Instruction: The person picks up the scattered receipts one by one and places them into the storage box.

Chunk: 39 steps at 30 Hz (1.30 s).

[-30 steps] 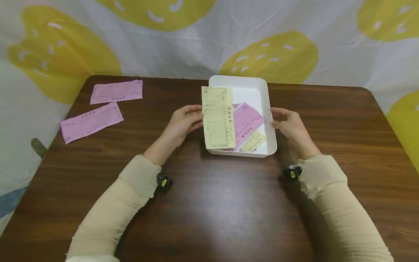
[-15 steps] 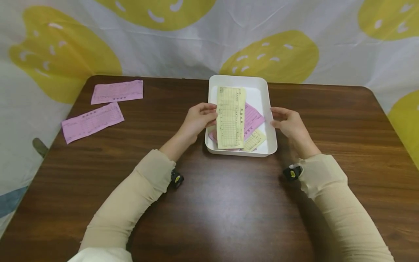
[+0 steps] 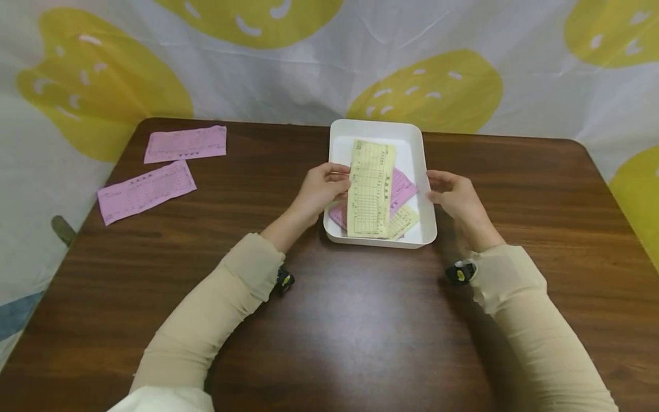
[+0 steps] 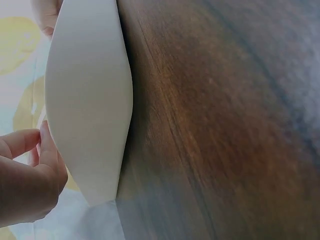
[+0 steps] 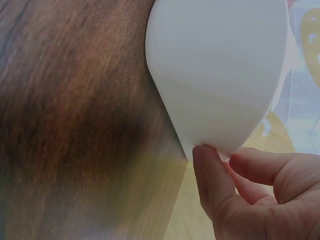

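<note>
Fingers (image 3: pixel 337 168) of the left hand (image 3: pixel 318 192) pinch the yellow slip (image 3: pixel 370 190) by one edge over the tray (image 3: pixel 408 150), probably holding it flat. The right hand (image 3: pixel 455 195), grip loose, touches the tray's side, likely steadying it.

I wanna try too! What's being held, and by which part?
The left hand holds the long yellow slip by its left edge. The right hand touches the white tray on its right side; I can't tell if it grips.
</note>
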{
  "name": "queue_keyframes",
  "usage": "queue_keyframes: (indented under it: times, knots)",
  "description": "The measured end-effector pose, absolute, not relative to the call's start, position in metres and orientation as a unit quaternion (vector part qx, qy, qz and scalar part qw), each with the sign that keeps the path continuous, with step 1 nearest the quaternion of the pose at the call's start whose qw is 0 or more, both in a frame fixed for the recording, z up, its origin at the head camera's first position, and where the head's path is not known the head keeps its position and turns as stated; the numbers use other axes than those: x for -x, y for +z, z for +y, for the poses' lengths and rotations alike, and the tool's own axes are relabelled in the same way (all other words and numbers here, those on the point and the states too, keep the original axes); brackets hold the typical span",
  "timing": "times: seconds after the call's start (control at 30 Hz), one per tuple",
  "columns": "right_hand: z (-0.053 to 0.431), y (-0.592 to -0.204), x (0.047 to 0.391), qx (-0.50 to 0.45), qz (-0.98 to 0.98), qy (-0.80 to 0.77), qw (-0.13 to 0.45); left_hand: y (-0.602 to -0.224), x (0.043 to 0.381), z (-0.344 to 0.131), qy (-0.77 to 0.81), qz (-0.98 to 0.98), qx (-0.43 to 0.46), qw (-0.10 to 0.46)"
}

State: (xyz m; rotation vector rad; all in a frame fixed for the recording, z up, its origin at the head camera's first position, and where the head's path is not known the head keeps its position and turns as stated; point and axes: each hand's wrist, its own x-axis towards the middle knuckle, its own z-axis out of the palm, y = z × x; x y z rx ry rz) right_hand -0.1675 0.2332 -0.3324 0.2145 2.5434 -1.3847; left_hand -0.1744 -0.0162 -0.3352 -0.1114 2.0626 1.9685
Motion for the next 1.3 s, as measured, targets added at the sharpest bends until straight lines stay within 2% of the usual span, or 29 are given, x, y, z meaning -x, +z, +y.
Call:
queue_keyframes:
  times: [0.63, 0.83, 1.07, 1.3]
  knots:
    - [0.233, -0.334, 0.169, -0.074, 0.864, -0.483, 0.124, -0.338, 0.175, -0.011, 0.583, 0.808, -0.02, 0.08]
    - [0.233, -0.332, 0.168, -0.07, 0.866, -0.48, 0.123, -0.336, 0.175, -0.019, 0.592, 0.802, -0.025, 0.08]
    - [0.234, -0.333, 0.167, -0.075, 0.856, -0.497, 0.122, -0.333, 0.176, -0.051, 0.613, 0.787, -0.019, 0.07]
    - [0.236, -0.334, 0.166, -0.09, 0.834, -0.53, 0.127, -0.335, 0.175, -0.113, 0.608, 0.792, 0.013, 0.048]
